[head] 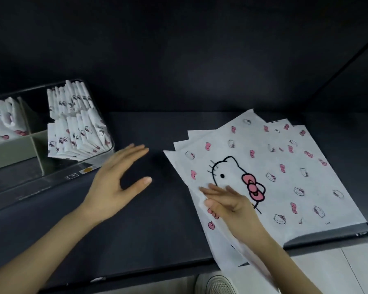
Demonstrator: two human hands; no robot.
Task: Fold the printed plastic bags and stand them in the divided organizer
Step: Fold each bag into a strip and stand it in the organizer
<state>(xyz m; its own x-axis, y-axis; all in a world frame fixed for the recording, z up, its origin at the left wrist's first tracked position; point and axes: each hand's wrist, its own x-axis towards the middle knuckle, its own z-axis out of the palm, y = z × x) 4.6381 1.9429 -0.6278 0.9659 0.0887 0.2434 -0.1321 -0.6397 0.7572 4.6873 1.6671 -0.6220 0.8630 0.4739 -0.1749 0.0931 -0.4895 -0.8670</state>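
Note:
A stack of flat white plastic bags point(274, 166), printed with a cat face and pink bows, lies fanned out on the right of the dark table. My right hand point(227, 200) pinches the top bag's left edge between thumb and fingers, lifting it slightly. My left hand point(117, 177) hovers open over the bare table in the middle, fingers spread, holding nothing. At the left stands the divided organizer point(36, 145), clear-walled with grey dividers. Several folded bags point(77, 124) stand in its right compartments, and more fill the left one point(2, 122).
The table's front edge point(157, 270) runs along the bottom, with the bag stack overhanging it at the right. A shoe point(217, 285) shows on the pale floor below. A dark wall rises behind the table.

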